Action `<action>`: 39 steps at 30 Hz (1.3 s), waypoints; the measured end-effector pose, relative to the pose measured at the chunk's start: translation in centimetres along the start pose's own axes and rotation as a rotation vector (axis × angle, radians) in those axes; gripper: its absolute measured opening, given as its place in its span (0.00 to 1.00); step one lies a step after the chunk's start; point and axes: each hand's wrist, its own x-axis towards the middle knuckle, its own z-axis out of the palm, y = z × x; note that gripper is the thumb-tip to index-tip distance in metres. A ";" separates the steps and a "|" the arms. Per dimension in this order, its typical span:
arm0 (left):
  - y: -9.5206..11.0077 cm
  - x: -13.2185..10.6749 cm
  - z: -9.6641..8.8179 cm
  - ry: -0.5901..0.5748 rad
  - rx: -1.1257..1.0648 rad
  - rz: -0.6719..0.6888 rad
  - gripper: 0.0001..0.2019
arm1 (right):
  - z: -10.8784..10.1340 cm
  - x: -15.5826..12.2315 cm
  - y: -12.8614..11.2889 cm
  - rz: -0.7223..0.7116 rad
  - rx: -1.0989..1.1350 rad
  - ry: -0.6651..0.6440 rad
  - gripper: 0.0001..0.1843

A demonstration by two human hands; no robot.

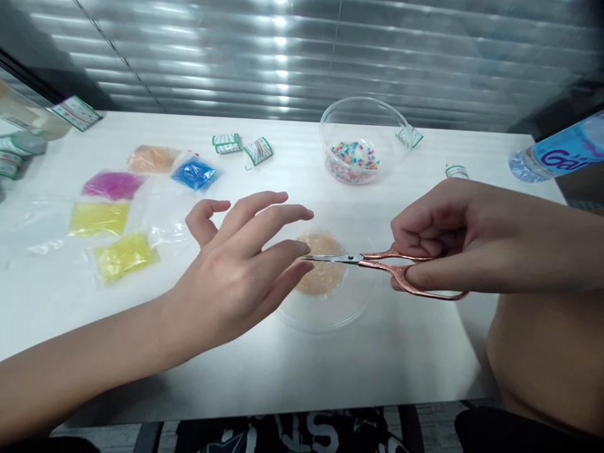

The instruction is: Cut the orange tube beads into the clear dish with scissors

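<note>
Slatted blinds [283, 56] back a white table [377, 365], where a clear tub [396, 165] of small coloured bits [353, 156] sits toward the rear, plastic bags [125, 256] with yellow, purple, orange and blue contents lie at left, and a bottle [566, 150] is at right. Nearer the front, a clear bowl [325, 328] holds a round orange mass [325, 284]. Scissors [350, 258] hang above it, the right hand's [446, 229] grip closed around their handles, the left hand's [233, 267] grip pinching their tip between thumb and forefinger.
</note>
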 end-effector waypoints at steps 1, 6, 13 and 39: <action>0.0 0.0 0.0 -0.007 -0.001 -0.004 0.02 | 0.0 0.0 0.0 0.004 0.004 -0.006 0.21; 0.1 -0.1 -0.1 -0.013 -0.005 -0.006 0.03 | 0.0 -0.1 0.1 0.003 0.001 -0.018 0.21; 0.1 -0.2 0.0 -0.038 -0.019 0.005 0.03 | -0.2 -0.2 0.1 0.000 -0.055 -0.058 0.19; 0.4 -0.2 -0.1 -0.019 -0.033 0.012 0.02 | 0.0 -0.5 0.5 0.007 -0.066 -0.063 0.21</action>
